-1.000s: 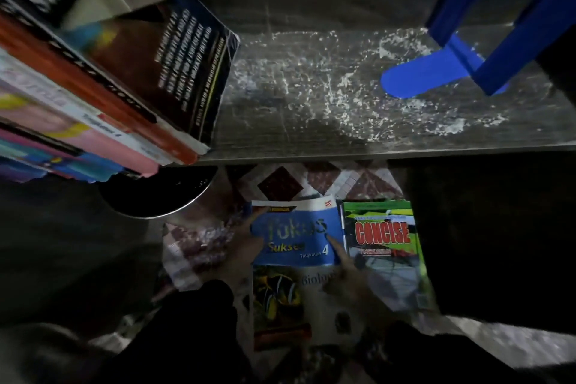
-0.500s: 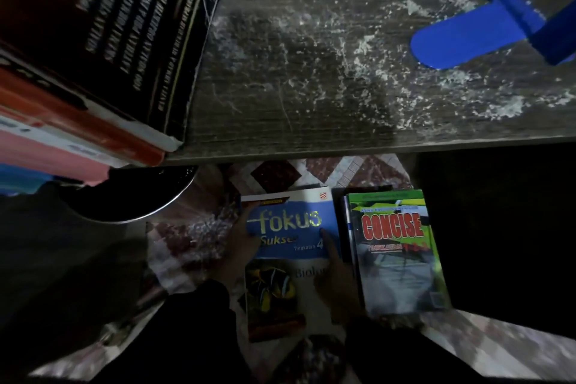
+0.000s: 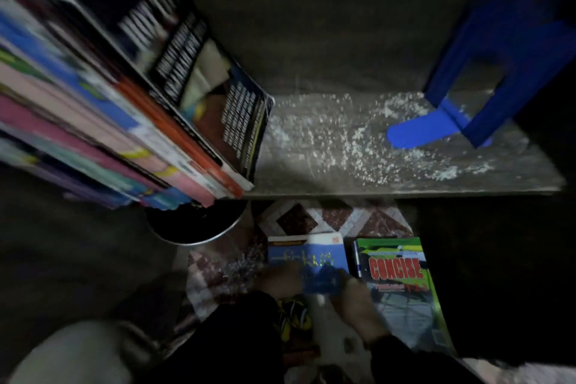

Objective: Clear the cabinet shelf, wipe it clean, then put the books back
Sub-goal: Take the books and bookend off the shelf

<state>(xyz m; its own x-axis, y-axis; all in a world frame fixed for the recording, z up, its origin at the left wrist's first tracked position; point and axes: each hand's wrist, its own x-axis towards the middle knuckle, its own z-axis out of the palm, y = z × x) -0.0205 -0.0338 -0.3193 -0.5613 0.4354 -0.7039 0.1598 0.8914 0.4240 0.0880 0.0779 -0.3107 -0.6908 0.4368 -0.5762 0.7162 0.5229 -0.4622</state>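
Head view: left hand (image 3: 280, 279) and right hand (image 3: 358, 302) both on blue book (image 3: 321, 259) on floor. Green book (image 3: 399, 290) just right of right hand. Motion blur: cannot tell finger curl or grip.

Shelf (image 3: 374, 178) above hands only part cleared: row of books (image 3: 124, 121) up-left, white dust (image 3: 327, 140) unwiped. Judgement: clearing unfinished; wiping and restocking left.

Dim and murky, light pooling on the dusty shelf (image 3: 358, 146) — motion blur smears everything, edges wide-angle warped.

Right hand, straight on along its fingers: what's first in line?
The blue fokus textbook on the floor: the fingers of the right hand overlap its cover. Past it, patterned floor tiles, then the front edge of the dusty grey shelf. Blurred, so contact is unclear.
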